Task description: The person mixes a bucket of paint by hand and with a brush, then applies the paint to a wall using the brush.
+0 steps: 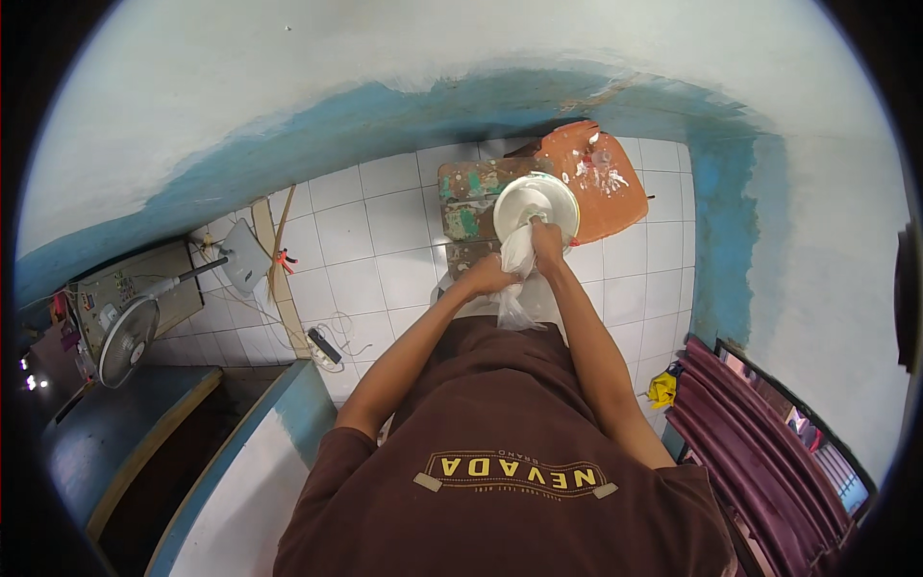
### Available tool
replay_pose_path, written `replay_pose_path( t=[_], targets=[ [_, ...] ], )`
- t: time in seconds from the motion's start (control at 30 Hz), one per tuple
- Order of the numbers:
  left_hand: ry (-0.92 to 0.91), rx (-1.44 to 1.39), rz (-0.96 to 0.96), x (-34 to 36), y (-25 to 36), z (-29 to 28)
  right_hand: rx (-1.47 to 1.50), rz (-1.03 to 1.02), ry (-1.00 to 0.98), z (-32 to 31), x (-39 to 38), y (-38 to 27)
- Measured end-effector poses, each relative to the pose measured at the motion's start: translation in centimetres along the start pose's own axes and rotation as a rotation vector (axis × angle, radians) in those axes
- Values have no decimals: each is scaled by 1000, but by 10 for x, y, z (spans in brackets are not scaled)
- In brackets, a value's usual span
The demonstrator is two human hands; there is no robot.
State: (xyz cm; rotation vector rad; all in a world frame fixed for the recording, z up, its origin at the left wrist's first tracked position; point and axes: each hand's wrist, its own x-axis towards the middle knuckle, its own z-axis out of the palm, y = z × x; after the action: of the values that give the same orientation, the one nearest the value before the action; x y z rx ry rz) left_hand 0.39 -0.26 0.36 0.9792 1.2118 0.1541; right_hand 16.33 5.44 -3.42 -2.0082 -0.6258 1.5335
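Note:
A clear plastic bag with white stuff in it (517, 252) hangs between my two hands, at the near rim of a white bucket (571, 207). My left hand (488, 276) is closed round the bag's lower part, where the loose plastic trails toward my shirt. My right hand (547, 242) grips the bag's upper end, over the bucket's near edge. White material, seemingly paint, shows inside the bucket. The bucket stands on a paint-stained wooden stool (461, 213). Fingertips of both hands are partly hidden by the plastic.
An orange plastic chair (611, 192), splashed with white, is right of the bucket. A standing fan (130, 338) is at the left, with a power strip (325, 344) and cables on the tiled floor (336, 231). Maroon curtains (740, 442) hang at the right. Walls are part white, part blue.

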Motion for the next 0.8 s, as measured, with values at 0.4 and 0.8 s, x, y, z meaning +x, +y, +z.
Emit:
replay_pose_path(
  t=[0.4,0.8],
  targets=[
    [21,75,-15,2,-1,10,-51,-26,-94,-6,7,8],
    [52,51,-23,-3,-1,10,-108,-35,-38,5,0,-5]
  ],
)
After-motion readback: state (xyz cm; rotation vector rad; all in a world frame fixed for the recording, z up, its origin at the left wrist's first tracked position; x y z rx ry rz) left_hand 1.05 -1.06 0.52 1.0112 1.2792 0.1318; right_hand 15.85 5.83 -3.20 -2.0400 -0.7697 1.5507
